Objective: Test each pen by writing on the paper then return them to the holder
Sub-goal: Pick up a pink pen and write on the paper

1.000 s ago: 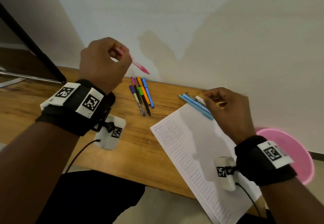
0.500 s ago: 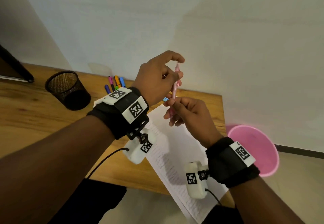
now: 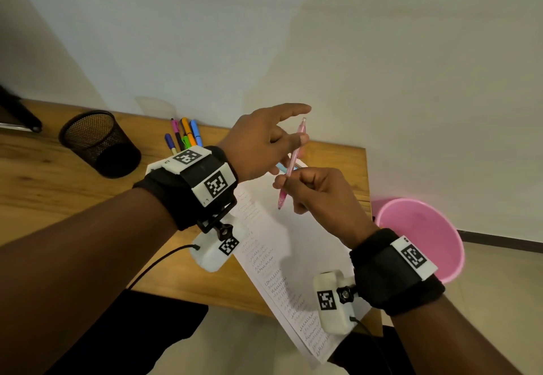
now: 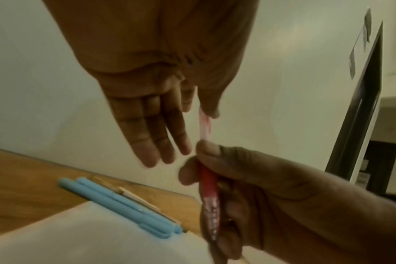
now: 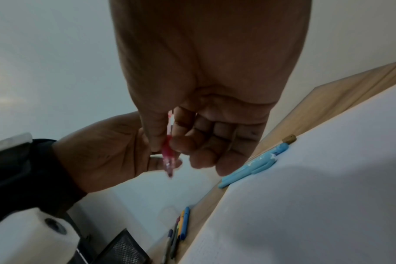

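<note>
A pink pen [image 3: 291,163] stands nearly upright in the air above the written-on paper [image 3: 273,245], tip down. My right hand [image 3: 293,184] pinches its lower barrel [image 4: 208,180] between thumb and fingers. My left hand [image 3: 282,133] is beside the pen's upper end with its fingers [image 4: 147,142] straight and spread. Only the left thumb [image 4: 209,105] touches the pen. The black mesh holder [image 3: 100,145] stands on the desk at far left, and its inside is not visible. In the right wrist view the pen [image 5: 167,157] sits between the right thumb and fingers.
Several coloured pens [image 3: 183,136] lie by the wall behind my left wrist. Two light blue pens [image 4: 120,205] lie at the paper's top edge. A pink bin [image 3: 420,239] stands on the floor past the desk's right end. A monitor edge [image 3: 17,110] shows at far left.
My left hand carried the pink pen over from the left and my right hand took hold of its lower part. The left fingers have since straightened and come off the pen.
</note>
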Action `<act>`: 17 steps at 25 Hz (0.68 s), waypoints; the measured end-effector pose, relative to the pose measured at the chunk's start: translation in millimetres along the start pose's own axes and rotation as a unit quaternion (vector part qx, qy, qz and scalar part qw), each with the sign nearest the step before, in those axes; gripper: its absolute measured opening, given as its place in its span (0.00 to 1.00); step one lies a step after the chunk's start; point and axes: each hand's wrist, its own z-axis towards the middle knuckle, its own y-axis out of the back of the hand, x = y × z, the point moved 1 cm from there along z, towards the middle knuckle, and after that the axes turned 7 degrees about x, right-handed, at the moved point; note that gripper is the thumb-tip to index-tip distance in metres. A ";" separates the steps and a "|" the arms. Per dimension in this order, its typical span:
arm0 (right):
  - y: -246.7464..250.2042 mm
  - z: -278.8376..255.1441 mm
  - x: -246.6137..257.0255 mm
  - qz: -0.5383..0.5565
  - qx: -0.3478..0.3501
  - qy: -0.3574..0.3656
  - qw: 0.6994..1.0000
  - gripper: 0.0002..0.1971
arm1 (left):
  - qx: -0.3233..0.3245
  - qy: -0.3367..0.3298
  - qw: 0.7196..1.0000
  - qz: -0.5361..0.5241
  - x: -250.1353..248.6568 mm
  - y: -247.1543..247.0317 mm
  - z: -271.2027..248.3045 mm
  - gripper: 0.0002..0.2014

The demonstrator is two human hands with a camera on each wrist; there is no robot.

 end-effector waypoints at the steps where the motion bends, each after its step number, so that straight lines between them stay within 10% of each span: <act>1: -0.8 0.4 -2.8 -0.004 0.003 -0.006 1.000 0.12 | 0.027 0.020 0.998 0.047 8.1 2.8 -2.9 0.28; 9: -16.0 4.2 -11.9 -0.140 -0.001 0.001 0.990 0.05 | 0.264 0.103 0.888 0.362 68.7 2.6 -40.6 0.35; 17: -29.2 2.0 -25.0 -0.254 0.049 0.013 0.966 0.08 | 0.275 0.131 0.865 0.400 83.4 -4.7 -47.6 0.44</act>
